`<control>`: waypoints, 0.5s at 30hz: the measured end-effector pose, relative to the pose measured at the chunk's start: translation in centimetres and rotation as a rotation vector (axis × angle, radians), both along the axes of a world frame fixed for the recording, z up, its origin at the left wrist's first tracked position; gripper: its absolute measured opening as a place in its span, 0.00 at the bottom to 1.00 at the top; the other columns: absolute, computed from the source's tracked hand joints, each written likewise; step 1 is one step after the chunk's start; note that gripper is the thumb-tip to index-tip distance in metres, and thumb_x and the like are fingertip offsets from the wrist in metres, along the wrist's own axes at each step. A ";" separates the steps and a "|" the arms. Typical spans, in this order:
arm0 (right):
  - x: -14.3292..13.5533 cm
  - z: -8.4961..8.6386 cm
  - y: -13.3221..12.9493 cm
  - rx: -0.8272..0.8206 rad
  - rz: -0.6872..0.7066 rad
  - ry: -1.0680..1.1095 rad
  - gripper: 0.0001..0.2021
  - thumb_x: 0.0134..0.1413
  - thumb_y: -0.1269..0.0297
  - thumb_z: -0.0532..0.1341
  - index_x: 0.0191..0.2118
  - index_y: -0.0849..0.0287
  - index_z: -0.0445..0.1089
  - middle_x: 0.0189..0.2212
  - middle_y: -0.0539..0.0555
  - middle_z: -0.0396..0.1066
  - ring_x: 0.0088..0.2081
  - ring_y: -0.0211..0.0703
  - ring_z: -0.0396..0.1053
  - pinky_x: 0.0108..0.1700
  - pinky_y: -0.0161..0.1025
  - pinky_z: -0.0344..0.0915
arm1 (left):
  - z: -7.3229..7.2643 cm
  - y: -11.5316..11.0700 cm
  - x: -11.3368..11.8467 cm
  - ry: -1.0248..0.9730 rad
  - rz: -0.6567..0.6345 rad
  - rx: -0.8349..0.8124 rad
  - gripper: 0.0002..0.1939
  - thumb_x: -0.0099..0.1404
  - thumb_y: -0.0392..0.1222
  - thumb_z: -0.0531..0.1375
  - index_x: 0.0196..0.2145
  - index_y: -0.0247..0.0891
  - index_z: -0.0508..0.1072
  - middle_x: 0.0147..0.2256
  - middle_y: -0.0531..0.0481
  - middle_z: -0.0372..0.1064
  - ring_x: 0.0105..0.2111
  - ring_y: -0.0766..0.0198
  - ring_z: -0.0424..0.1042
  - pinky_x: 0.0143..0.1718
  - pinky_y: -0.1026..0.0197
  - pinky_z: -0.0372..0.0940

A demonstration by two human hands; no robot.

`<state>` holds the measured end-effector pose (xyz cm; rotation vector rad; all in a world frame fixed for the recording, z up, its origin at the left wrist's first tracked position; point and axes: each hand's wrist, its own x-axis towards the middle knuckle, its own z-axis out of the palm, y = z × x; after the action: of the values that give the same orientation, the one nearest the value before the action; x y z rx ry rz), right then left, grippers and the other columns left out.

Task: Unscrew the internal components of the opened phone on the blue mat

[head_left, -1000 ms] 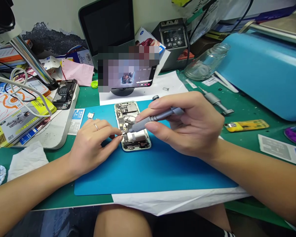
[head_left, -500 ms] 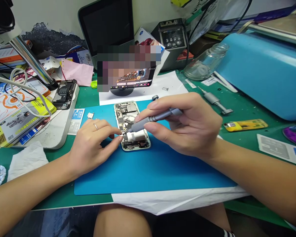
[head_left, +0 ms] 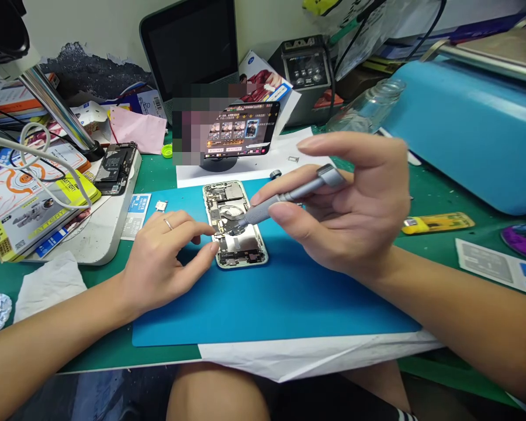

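Note:
An opened phone [head_left: 235, 223] with bare circuitry lies on a blue work mat [head_left: 267, 298]. My left hand [head_left: 160, 260], a ring on one finger, rests on the mat with its fingertips pinched at the phone's left edge. My right hand [head_left: 355, 204] grips a grey precision screwdriver [head_left: 289, 196], its tip angled down onto the phone's middle near my left fingertips. The right index finger is stretched out above the screwdriver's cap.
A propped phone [head_left: 241, 131] shows a video behind the mat. Another opened phone [head_left: 114, 166] lies on a white pad at left, beside boxes and cables. A glass jar [head_left: 368, 108], a yellow part [head_left: 438, 222] and a blue machine [head_left: 473, 128] sit right.
My right hand has lifted and tilted the screwdriver more upright, with the index finger raised over its cap. The left hand has stayed put. The propped phone's picture changed.

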<state>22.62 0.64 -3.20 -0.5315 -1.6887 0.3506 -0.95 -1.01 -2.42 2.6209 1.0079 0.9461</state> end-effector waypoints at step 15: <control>0.1 0.0 0.3 0.015 0.002 0.042 0.30 0.54 0.79 0.67 0.58 0.42 0.68 0.42 0.48 0.73 0.37 0.37 0.81 0.34 0.31 0.82 | -0.3 -0.2 -0.1 0.219 -0.386 0.165 0.09 0.72 0.38 0.58 0.43 0.32 0.77 0.25 0.52 0.71 0.22 0.65 0.65 0.26 0.56 0.54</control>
<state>22.75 0.90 -3.19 -0.5087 -1.6504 0.3479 -1.05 -1.24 -2.71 2.9530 0.4438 0.6886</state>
